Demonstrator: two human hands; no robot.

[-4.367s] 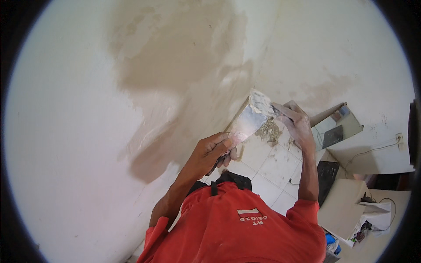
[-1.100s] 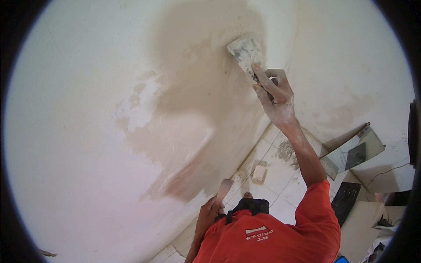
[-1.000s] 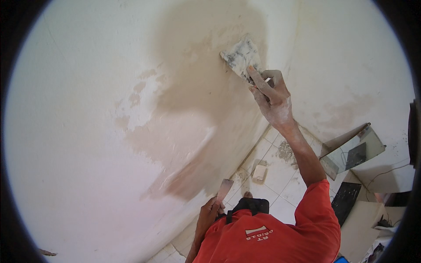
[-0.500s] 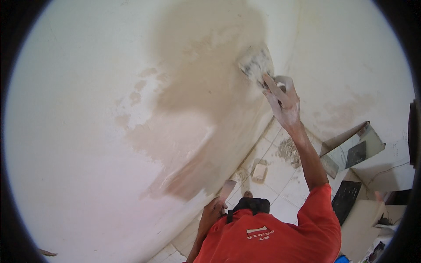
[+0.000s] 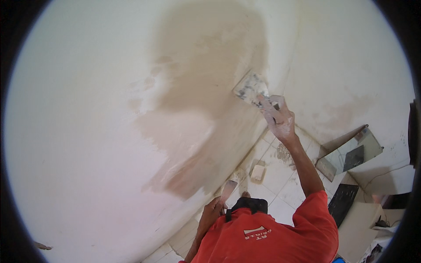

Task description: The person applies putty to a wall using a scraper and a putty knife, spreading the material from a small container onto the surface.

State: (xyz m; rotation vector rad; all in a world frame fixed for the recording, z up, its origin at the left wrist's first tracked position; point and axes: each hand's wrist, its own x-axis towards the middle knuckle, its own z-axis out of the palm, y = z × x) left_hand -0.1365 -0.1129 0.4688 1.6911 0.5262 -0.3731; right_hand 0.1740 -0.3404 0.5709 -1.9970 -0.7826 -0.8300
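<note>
My right hand (image 5: 278, 117), dusted with white, is closed on a putty knife (image 5: 251, 87) whose wide, smeared blade lies against the wall (image 5: 92, 131). Around and left of that blade spreads a damp-looking beige patch (image 5: 193, 87), partly under a shadow. Lower down, a pinkish-brown patch (image 5: 186, 177) shows on the same wall. My left hand (image 5: 213, 207) stays low near my chest, its fingers wrapped round a second, narrower putty knife (image 5: 228, 191) with the blade pointing up. Part of the left fingers is hidden.
A mirror (image 5: 357, 149) leans by the right-hand wall, near a black panel (image 5: 343, 205). On the tiled floor (image 5: 274, 190) sit a small pale block (image 5: 258, 172) and a heap of grey-brown debris (image 5: 285, 153). A thin cable (image 5: 386, 172) runs along the right wall.
My right hand has drawn the wide putty knife down the wall, and its blade has turned toward the upper left. My left hand keeps nearly the same place with the narrower knife.
</note>
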